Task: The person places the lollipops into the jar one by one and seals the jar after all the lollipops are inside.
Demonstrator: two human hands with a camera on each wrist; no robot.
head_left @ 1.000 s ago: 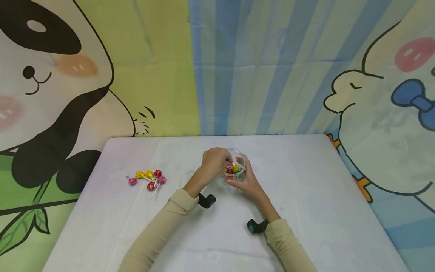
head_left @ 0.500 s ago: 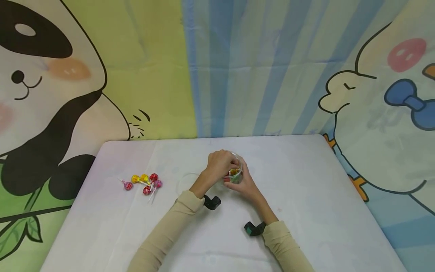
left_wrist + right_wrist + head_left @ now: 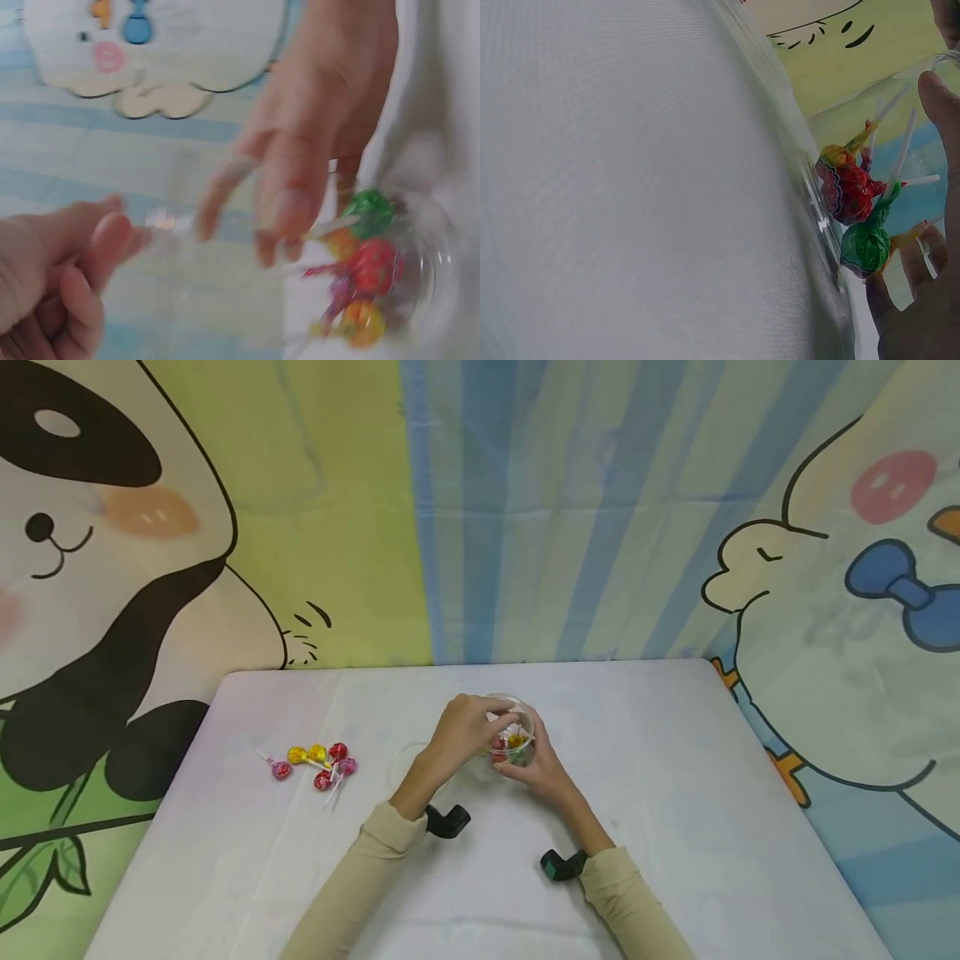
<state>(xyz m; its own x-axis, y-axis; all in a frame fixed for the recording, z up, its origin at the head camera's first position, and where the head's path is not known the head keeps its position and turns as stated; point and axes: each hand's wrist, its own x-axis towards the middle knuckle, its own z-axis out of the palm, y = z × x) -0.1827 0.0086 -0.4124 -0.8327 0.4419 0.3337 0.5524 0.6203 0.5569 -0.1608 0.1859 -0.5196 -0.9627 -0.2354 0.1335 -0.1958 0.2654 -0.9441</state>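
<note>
A clear plastic jar [image 3: 521,710] stands on the white table, tilted a little in the head view, with several wrapped lollipops [image 3: 855,199] inside: green, red and yellow ones, white sticks pointing up. My right hand [image 3: 534,758] grips the jar's side, thumb in front and fingers round the back. Over the jar's mouth is my left hand [image 3: 472,727], its fingertips at the rim. The left wrist view shows nothing between the loosely bent fingers of that hand [image 3: 67,277]; this view is blurred.
Several more lollipops [image 3: 322,779], yellow, red and pink, lie in a loose group on the table's left. A faint clear round piece [image 3: 401,764] lies on the tabletop, partly behind my left forearm. A patterned cloth [image 3: 517,527] hangs behind the table.
My left hand first reached further into the jar's mouth, then drew back a little to the left. My right hand kept its grip on the jar. The head view shifted slightly.
</note>
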